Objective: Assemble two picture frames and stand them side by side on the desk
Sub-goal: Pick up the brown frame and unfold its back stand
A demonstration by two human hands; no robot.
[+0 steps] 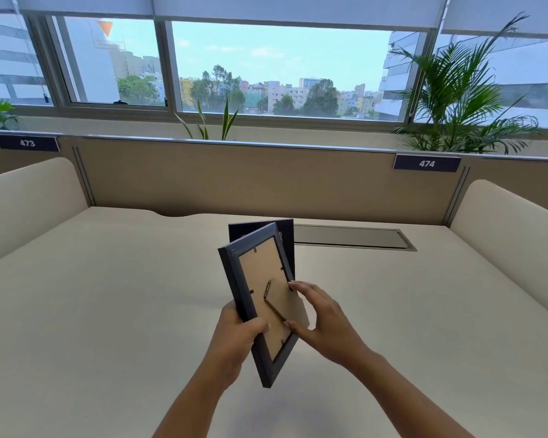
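Observation:
A dark picture frame [234, 279] is held above the desk [108, 295], its brown backing board turned toward me. My left hand [238, 343] grips its lower left edge. My right hand [323, 317] pinches the cardboard easel stand [290, 303], which is swung out from the backing. Behind it a second dark frame [287, 235] stands upright on the desk, mostly hidden by the held one.
A grey cable hatch [351, 238] is set into the desk at the back right. Beige partition panels with labels 473 and 474 close off the rear, and rounded dividers [503, 232] stand at both sides. Plants sit by the window.

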